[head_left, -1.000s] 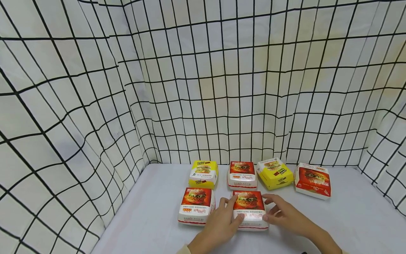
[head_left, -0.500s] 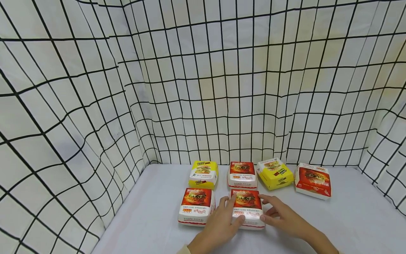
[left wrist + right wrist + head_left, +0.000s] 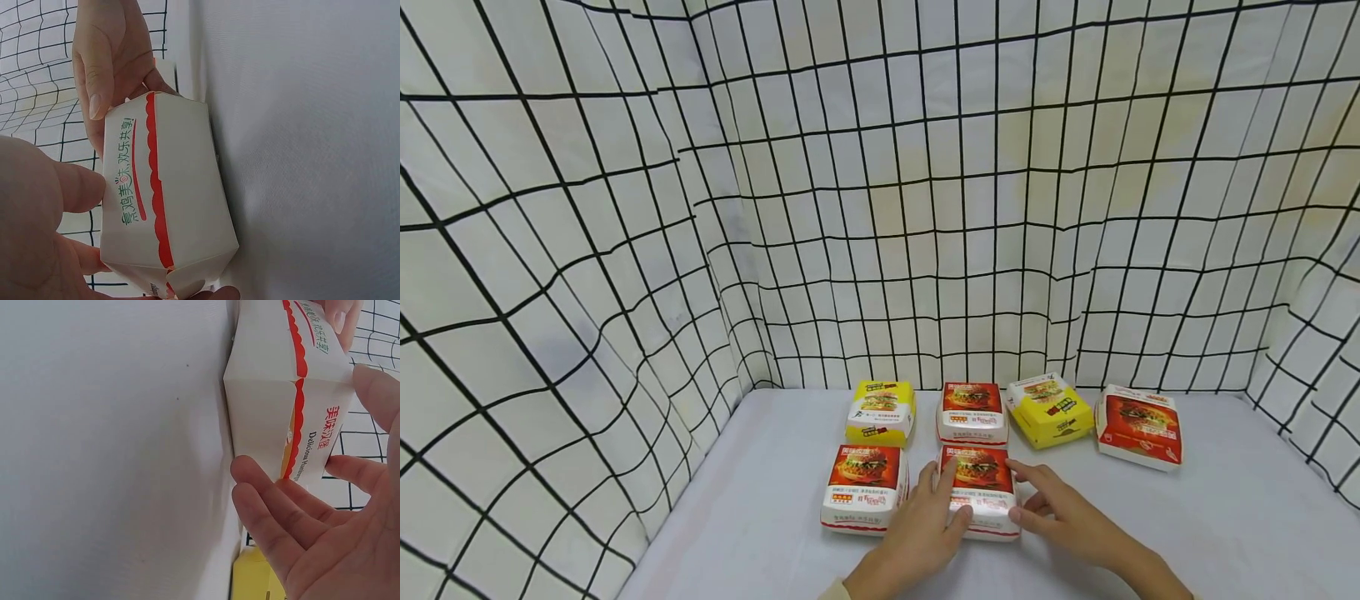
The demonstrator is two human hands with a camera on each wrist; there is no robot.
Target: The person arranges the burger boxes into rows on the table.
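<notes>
A red-and-white burger box (image 3: pixel 979 493), with a burger picture on its lid, lies on the white table between both hands. My left hand (image 3: pixel 921 521) holds its left side in the head view, with the thumb on the front edge and a finger over the lid. From the other side, my right hand (image 3: pixel 1067 517) holds the box, thumb at the front right corner and fingertips along the right side. In the left wrist view the front wall of the burger box (image 3: pixel 156 187) shows a red scalloped band. Its right wall faces the right wrist view, fingertips (image 3: pixel 247 472) against it.
A matching burger box (image 3: pixel 865 487) stands just left of my left hand. Behind are a yellow box (image 3: pixel 880 412), another red-and-white box (image 3: pixel 972 414), a tilted yellow box (image 3: pixel 1050 410) and a red box (image 3: pixel 1139 427). White cloth with black netting (image 3: pixel 880 208) encloses the table.
The held burger box has slid left and slightly toward the back, up to the red-and-white box behind it. My right hand has moved left with it; my left hand has barely moved.
</notes>
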